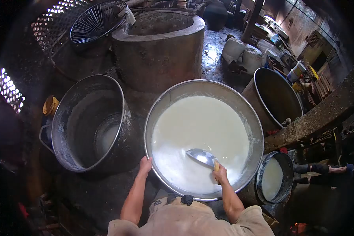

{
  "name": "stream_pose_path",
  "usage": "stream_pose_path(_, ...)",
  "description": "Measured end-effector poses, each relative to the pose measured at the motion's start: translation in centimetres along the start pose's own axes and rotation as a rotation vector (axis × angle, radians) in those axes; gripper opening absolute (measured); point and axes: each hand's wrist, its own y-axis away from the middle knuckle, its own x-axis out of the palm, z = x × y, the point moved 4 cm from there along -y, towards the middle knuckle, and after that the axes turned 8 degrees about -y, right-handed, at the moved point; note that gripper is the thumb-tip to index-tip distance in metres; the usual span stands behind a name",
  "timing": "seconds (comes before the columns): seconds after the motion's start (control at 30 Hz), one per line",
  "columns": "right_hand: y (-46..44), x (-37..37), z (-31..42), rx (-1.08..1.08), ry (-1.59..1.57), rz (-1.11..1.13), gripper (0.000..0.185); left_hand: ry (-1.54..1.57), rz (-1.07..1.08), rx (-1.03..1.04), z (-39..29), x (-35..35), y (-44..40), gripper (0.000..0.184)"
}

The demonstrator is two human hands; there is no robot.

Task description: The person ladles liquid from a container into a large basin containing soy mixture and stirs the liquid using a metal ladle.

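Observation:
A wide metal vat [256,118] stands in front of me, with white milky liquid [200,122] inside it. My left hand [145,164] is closed on the vat's rim at the near left side. In my right hand [220,173] is the wooden handle of a metal scoop [201,156], gripped over the near right part of the vat. The scoop's shiny bowl points to the left at the surface of the liquid; whether its underside dips in is hard to make out.
To the left stands a deep metal pot [76,118] with a little pale liquid at its bottom. A smaller bucket [289,177] of whitish liquid is at the right. Behind are a round masonry well [157,55], a large tub [277,94] and sacks [249,59]. Another person's legs [320,169] show far right.

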Motion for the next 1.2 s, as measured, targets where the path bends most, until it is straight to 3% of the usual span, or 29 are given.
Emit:
stream_pose_path(0.07, 3.1, 1.1, 3.5, 0.109, -0.083, 0.064, 0.039, -0.031, 0.049, -0.013, -1.3, -0.9, 1.0, 0.031)
stream_pose_path(0.23, 6.7, 4.6, 7.2, 0.096, -0.058, 0.125, 0.045, 0.027, 0.046, 0.005, -1.0, -0.7, 0.9, 0.031)
stream_pose_path(0.47, 10.5, 3.7, 16.2, 0.157, -0.113, 0.276, 0.058, 0.048, 0.071, -0.024, -0.6, -0.6, 0.7, 0.033)
stream_pose_path(0.63, 7.1, -0.2, 23.7, 0.029, -0.089, 0.364, 0.056, 0.029, 0.09, 0.021, -0.2, -0.6, 0.1, 0.03)
stream_pose_path(0.73, 3.6, -0.3, 29.9, -0.165, 0.063, 0.223, 0.05, 0.035, 0.085, 0.035, -0.6, -0.8, 0.5, 0.033)
stream_pose_path(0.77, 1.6, 0.9, 30.4, -0.281, 0.118, 0.121, 0.047, 0.034, 0.085, 0.032, -1.2, -1.2, 0.7, 0.033)
stream_pose_path(0.83, -2.7, 4.2, 29.8, -0.305, 0.209, 0.032, 0.042, 0.002, 0.111, -0.005, -1.5, -1.6, 1.1, 0.035)
stream_pose_path(0.93, -7.3, 7.8, 27.5, -0.371, 0.366, 0.025, 0.034, -0.031, 0.14, 0.01, -1.4, -1.4, 0.9, 0.039)
stream_pose_path(1.2, -5.1, 8.6, 18.1, -0.267, 0.496, 0.152, 0.025, -0.063, 0.133, 0.005, -0.4, -0.8, 0.3, 0.043)
